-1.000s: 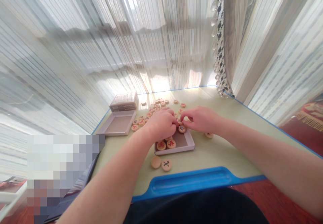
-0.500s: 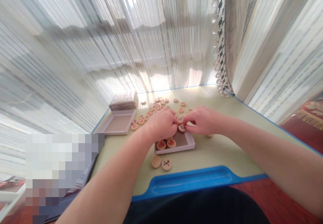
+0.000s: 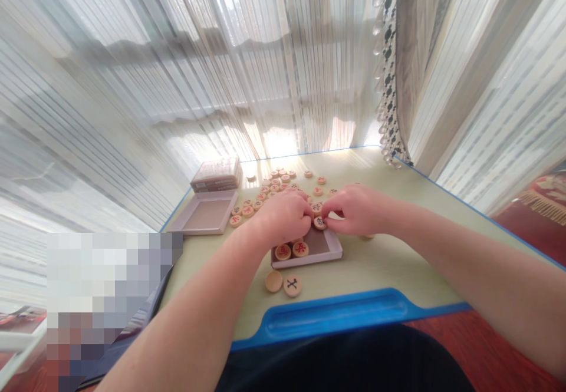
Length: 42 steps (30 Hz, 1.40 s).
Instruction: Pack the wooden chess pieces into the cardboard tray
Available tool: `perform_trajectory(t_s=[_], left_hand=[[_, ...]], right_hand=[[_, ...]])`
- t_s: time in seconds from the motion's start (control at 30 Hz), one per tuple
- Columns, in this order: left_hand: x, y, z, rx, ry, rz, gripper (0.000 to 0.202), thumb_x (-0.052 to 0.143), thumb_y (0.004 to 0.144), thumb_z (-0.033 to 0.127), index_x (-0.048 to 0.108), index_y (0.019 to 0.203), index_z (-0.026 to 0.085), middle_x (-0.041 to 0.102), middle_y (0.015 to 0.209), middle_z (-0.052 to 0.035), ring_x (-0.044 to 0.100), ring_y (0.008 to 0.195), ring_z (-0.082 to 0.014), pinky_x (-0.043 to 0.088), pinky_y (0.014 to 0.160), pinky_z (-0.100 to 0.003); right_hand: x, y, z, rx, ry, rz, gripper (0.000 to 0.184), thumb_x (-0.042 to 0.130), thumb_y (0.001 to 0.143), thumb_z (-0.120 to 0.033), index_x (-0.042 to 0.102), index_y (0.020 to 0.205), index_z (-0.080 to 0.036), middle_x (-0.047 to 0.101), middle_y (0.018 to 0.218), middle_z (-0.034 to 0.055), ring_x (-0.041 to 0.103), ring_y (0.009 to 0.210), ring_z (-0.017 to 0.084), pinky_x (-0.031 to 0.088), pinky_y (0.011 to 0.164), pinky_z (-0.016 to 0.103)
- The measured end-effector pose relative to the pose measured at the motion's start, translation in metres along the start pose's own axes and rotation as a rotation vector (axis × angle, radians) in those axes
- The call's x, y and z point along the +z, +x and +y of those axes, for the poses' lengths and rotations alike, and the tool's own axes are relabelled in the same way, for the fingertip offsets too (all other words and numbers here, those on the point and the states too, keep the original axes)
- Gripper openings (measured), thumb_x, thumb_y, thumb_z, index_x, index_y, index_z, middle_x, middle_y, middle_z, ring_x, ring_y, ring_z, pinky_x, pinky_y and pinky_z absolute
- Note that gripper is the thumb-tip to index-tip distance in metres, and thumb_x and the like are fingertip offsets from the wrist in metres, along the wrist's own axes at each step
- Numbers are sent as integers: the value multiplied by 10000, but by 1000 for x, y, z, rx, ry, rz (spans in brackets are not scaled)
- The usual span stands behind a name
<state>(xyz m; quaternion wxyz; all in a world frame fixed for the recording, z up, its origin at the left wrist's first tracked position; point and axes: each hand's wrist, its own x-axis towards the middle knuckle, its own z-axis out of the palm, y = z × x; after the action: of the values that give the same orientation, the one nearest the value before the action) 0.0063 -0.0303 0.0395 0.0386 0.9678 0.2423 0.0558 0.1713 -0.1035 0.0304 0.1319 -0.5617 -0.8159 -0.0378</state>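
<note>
Pale, sheer striped curtains (image 3: 221, 73) fill the background, with sunlight coming through onto a light green tabletop (image 3: 424, 233). On it, the person's two bare hands meet over a shallow open tray (image 3: 309, 261). The right hand (image 3: 356, 210) has its fingers bent and its thumb and fingertips at the right edge of a black-marked disc (image 3: 319, 223); whether it pinches the disc or only presses on it, I cannot tell. The left hand (image 3: 287, 220) curls palm-down over the tray's left part, its fingertips mostly hidden, so whether it holds anything cannot be told. The disc lies between the two hands, at the tray's far right part: directly left of the right thumb, which is nearer and touching, and just right of the left hand. Round and flat, it has no long axis; its face is turned up. Just beyond it sits another disc (image 3: 316, 207). Two red-marked discs (image 3: 292, 250) lie side by side at the tray's near left corner. Nearer the body, a blank disc (image 3: 273, 282) and a second black-marked one (image 3: 292, 286) rest on the tabletop. Farther out are scattered discs (image 3: 274, 188), an empty tray (image 3: 206, 215) to the left, and a closed box (image 3: 216, 174) behind that.
</note>
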Motion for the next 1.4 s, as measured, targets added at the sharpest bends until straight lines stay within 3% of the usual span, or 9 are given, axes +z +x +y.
perform_trajectory(t_s=[0.23,0.47,0.63,0.97,1.17,1.4], left_hand=[[-1,0,-1,-19,-15,29,290,449,689,170,729,710,241,616,806,-17,546,804,-165,449,754,-262],[-6,1,-23,-221,-71,268,332,391,705,185,722,681,199,632,803,-21,563,725,-145,451,673,-247],[-5,0,-33,-260,-74,327,343,380,710,202,721,681,189,635,800,-22,566,715,-143,451,679,-247],[-8,-3,-29,-255,-102,282,323,399,686,211,721,688,204,656,843,-18,580,775,-166,467,706,-259],[-14,-4,-37,-183,-256,167,373,400,601,137,736,739,220,655,850,2,577,802,-150,467,749,-244],[-12,-8,-40,-121,-278,121,378,404,594,108,738,708,245,626,802,11,555,760,-128,462,740,-231]], right_hand=[[1,0,-4,51,-63,-3,201,541,718,-370,673,649,-235,623,587,-4,473,520,116,276,504,249],[4,1,-7,68,-97,-44,193,524,734,-369,649,658,-245,617,579,-12,498,536,126,257,500,247],[4,2,-7,63,-85,-34,188,514,742,-355,647,675,-239,635,611,-6,512,546,128,260,496,249],[5,1,-6,51,-56,-10,195,519,753,-354,656,691,-229,632,619,-6,515,558,128,275,509,247],[9,3,-16,-123,81,136,229,476,803,-234,658,942,-217,613,833,41,538,775,157,367,645,254],[12,4,-26,-172,94,163,225,470,834,-203,669,938,-211,557,846,57,486,821,169,393,726,293]])
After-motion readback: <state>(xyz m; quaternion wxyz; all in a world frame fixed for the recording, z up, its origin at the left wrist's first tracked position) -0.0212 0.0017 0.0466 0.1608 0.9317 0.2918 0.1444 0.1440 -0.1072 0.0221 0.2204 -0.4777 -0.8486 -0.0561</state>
